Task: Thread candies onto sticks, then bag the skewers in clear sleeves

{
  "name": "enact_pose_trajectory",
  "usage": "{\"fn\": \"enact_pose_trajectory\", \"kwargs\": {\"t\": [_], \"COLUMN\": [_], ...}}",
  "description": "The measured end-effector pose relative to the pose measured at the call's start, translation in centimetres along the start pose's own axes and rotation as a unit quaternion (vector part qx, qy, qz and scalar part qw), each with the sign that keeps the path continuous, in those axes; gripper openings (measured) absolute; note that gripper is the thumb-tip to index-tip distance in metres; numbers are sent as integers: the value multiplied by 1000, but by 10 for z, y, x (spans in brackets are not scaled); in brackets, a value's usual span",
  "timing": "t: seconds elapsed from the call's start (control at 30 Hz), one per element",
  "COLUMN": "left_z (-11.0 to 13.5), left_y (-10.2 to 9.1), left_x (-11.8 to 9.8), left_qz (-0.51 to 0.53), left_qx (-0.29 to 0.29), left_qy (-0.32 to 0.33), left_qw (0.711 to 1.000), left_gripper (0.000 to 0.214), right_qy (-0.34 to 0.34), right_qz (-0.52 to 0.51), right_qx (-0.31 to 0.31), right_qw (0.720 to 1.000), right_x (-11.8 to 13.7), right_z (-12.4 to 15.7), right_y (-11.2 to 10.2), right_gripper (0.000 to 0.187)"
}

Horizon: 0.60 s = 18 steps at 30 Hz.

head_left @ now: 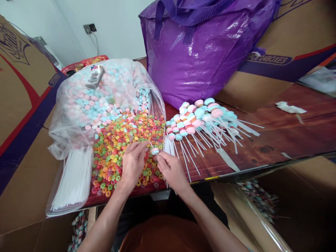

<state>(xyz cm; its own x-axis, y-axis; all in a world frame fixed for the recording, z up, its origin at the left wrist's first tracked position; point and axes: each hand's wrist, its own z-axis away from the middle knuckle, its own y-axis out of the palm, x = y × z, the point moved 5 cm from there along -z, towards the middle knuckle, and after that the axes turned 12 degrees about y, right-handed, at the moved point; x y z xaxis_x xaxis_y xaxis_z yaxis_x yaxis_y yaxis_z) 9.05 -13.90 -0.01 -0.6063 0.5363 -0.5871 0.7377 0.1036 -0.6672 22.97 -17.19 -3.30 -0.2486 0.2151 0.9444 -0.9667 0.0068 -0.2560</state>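
My right hand (172, 171) pinches at the lower edge of a small pink and pale blue candy (154, 151). A thin white stick tip (150, 144) shows just above that candy; the rest of the stick is hidden. Close on the left, my left hand (133, 161) has its fingers pinched together, and what they hold is hidden. Beneath both hands spreads a heap of colourful ring candies (115, 154). Beside my right hand lie loose white sticks (168, 145) and a pile of finished candy sticks (199, 119) with stacked pink and blue tops.
A clear plastic bag (110, 75) of pink, blue and white candies stands behind the rings. White sticks fill a clear pack (75, 178) at left. A purple bag (199, 56) and cardboard boxes (23, 98) surround the wooden table (275, 136). An open box (296, 196) sits below right.
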Motion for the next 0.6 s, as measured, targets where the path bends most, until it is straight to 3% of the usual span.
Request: {"fn": "enact_pose_trajectory", "kwargs": {"t": [0.13, 0.33, 0.5, 0.57, 0.6], "left_z": [-23, -38, -50, -54, -55], "left_y": [2, 2, 22, 25, 24], "left_x": [15, 23, 13, 15, 17], "left_qz": [-166, -164, -228, -195, -156], "left_qx": [105, 112, 266, 273, 250], "left_qy": [35, 3, 42, 31, 20], "left_qw": [980, 980, 935, 941, 955], "left_gripper": [23, 20, 20, 20, 19], "right_qy": [10, 17, 19, 18, 14], "right_qz": [27, 20, 12, 3, -4], "right_qx": [-11, -18, -16, -15, -15], "right_qw": [1000, 999, 1000, 1000, 1000], "right_x": [-6, -11, -11, -9, -8], "right_z": [2, 5, 4, 5, 6], "right_y": [-10, -8, -10, -10, -11], "right_gripper": [29, 32, 30, 31, 32]}}
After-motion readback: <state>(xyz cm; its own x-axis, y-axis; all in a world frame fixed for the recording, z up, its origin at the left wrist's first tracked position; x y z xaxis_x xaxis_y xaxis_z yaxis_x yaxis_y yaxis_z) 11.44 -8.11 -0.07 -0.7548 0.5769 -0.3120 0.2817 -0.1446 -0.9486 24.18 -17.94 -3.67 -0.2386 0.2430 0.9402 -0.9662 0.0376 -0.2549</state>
